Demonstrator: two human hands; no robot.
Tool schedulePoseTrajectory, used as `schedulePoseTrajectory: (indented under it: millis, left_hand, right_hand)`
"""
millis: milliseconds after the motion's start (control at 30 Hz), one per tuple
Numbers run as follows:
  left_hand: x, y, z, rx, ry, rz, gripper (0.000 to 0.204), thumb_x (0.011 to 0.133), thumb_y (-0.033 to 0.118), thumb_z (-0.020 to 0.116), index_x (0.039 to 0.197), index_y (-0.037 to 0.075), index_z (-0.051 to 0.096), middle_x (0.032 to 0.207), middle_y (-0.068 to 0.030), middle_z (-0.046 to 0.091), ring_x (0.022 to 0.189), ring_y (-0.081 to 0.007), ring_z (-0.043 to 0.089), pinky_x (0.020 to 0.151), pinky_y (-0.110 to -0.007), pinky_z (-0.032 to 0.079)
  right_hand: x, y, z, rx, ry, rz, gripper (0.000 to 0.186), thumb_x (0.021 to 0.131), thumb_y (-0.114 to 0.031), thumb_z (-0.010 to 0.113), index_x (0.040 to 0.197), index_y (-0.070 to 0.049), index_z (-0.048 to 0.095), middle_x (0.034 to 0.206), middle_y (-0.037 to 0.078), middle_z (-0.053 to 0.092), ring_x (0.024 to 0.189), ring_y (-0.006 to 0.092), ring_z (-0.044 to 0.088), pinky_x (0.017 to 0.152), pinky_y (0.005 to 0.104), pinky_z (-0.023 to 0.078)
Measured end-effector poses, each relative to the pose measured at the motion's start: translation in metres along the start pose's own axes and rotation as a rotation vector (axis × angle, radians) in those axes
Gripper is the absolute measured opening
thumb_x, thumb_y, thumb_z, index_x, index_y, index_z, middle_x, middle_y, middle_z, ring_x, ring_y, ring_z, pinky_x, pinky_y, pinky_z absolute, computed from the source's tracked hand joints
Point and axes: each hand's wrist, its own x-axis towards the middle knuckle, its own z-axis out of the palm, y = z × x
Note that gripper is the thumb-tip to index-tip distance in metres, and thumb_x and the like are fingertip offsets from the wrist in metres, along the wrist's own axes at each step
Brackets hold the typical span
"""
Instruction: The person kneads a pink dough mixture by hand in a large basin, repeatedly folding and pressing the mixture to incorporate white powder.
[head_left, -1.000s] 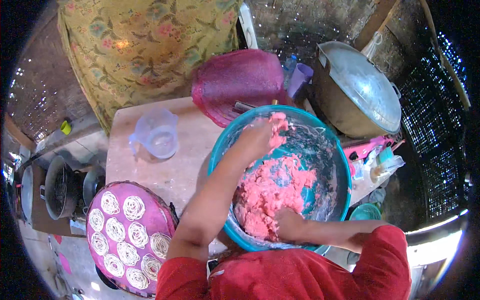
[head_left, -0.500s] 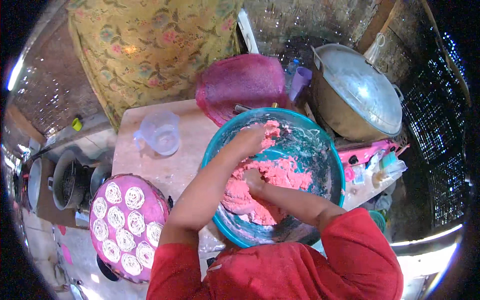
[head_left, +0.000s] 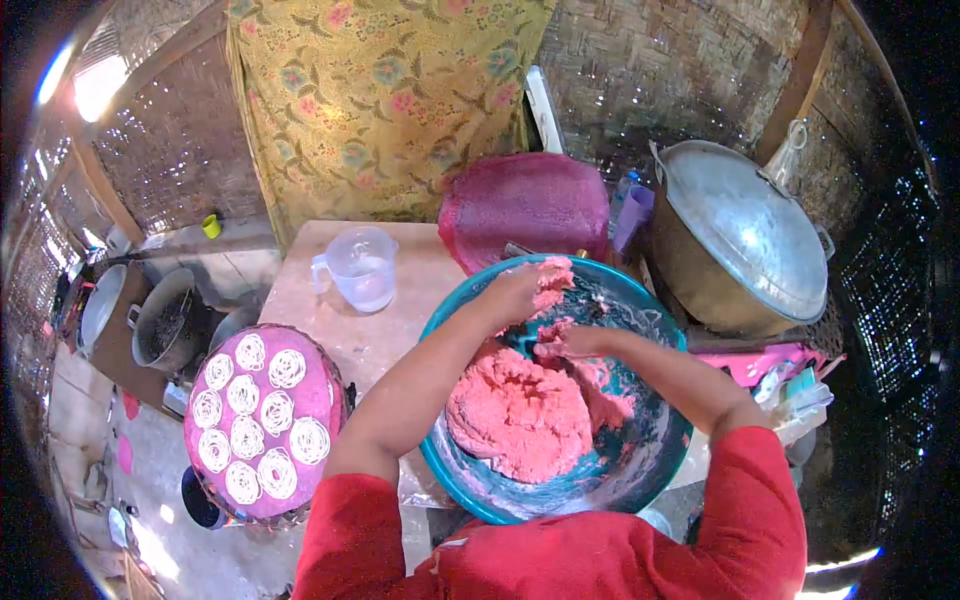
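Observation:
A large teal basin (head_left: 655,490) stands at the edge of the board, holding a thick lump of pink dough (head_left: 520,415). My left hand (head_left: 515,295) is raised over the basin's far side; its fingers are apart and coated with clumps of pink dough. Just below it, my right hand (head_left: 578,342) has its dough-smeared fingers stretched toward the left, above the far edge of the lump. Neither hand presses into the lump. Smears and crumbs of dough cling to the basin's inner wall.
A clear measuring jug (head_left: 360,268) stands on the wooden board (head_left: 300,290). Left of it, a round pink tray (head_left: 262,350) carries several white noodle-like rounds. Behind the basin lie a pink mesh cover (head_left: 525,205) and a purple cup (head_left: 632,215). A big lidded pot (head_left: 740,240) stands right.
My right hand has come up out of the dough toward my left hand, leaving the lump gathered at the basin's left. The whole view has shifted, with things appearing lower and farther right.

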Motion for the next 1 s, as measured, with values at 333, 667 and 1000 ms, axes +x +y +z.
schedulePoseTrajectory:
  millis: [333, 667, 1000]
  left_hand:
    - [0.017, 0.008, -0.01, 0.05, 0.038, 0.065, 0.026, 0.076, 0.018, 0.056, 0.099, 0.008, 0.054, 0.116, -0.0091, 0.049, 0.097, -0.0302, 0.052, 0.081, -0.037, 0.043]
    - [-0.012, -0.011, 0.0, 0.294, -0.084, 0.127, 0.033, 0.079, 0.021, 0.055, 0.11, 0.011, 0.051, 0.11, -0.0096, 0.053, 0.097, -0.0289, 0.052, 0.083, -0.038, 0.041]
    - [-0.052, 0.089, 0.025, -0.008, -0.475, -0.168, 0.091, 0.066, 0.039, 0.067, 0.133, 0.005, 0.016, 0.136, -0.0242, 0.012, 0.126, -0.0381, 0.014, 0.102, -0.04, 0.018]
  right_hand:
    - [0.157, -0.01, 0.081, -0.295, -0.345, -0.652, 0.042, 0.085, -0.029, 0.038, 0.117, -0.003, 0.047, 0.123, 0.011, 0.045, 0.107, 0.0214, 0.044, 0.093, 0.0366, 0.032]
    - [-0.04, -0.102, 0.091, -0.49, -0.704, -0.424, 0.024, 0.073, -0.026, 0.056, 0.084, -0.004, 0.055, 0.092, 0.017, 0.053, 0.091, 0.0306, 0.048, 0.081, 0.0384, 0.037]
    - [-0.158, -0.082, 0.002, -0.119, 0.168, 0.527, 0.039, 0.084, -0.035, 0.042, 0.104, -0.003, 0.05, 0.103, 0.017, 0.054, 0.1, 0.0271, 0.05, 0.092, 0.0411, 0.032]
